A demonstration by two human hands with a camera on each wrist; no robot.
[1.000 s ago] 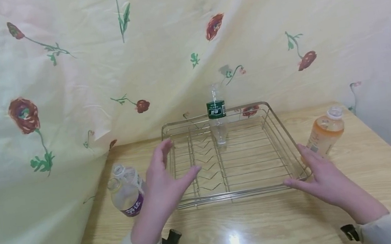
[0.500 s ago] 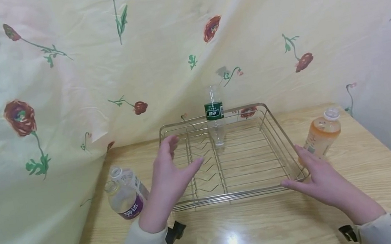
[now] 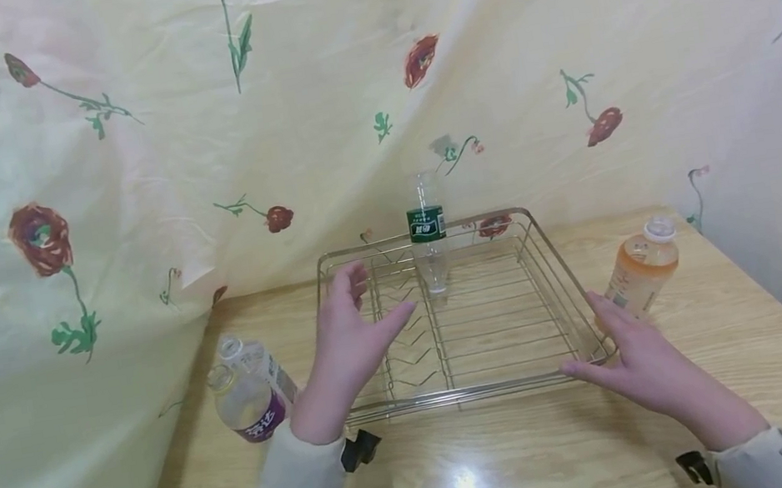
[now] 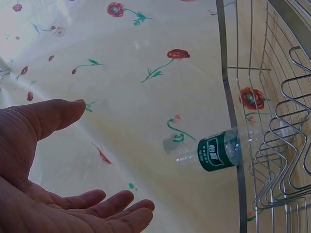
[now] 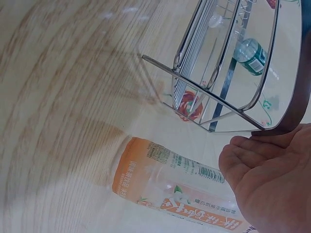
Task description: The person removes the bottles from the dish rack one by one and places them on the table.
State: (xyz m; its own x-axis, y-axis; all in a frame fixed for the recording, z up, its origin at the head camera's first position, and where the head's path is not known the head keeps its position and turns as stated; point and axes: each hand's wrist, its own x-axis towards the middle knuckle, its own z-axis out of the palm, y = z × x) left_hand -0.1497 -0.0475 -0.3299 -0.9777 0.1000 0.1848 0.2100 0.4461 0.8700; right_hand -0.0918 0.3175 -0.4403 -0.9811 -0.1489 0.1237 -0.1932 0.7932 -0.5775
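My left hand (image 3: 348,343) hovers over the left part of a wire dish rack (image 3: 503,383). Its thumb and fingers are spread apart with nothing between them; the left wrist view shows the same hand (image 4: 73,194) away from the rack's wires. At the front right corner of the rack rests my right hand (image 3: 643,358), thumb by the front rim and fingers along the right side. The right wrist view has this hand (image 5: 267,170) against the rim. A clear plastic bottle (image 3: 426,224) with a green label stands at the rack's back, its white end low inside.
Just right of the right hand, an orange-labelled plastic bottle (image 3: 641,270) stands on the wooden table (image 3: 544,457). Two clear bottles are at the left, one with a purple label (image 3: 261,419). A flowered cloth (image 3: 311,112) hangs behind and at the sides.
My left hand has moved right and slightly forward, farther over the rack. The right hand stays at the corner, and the view has shifted slightly. The bottles and rack look unmoved.
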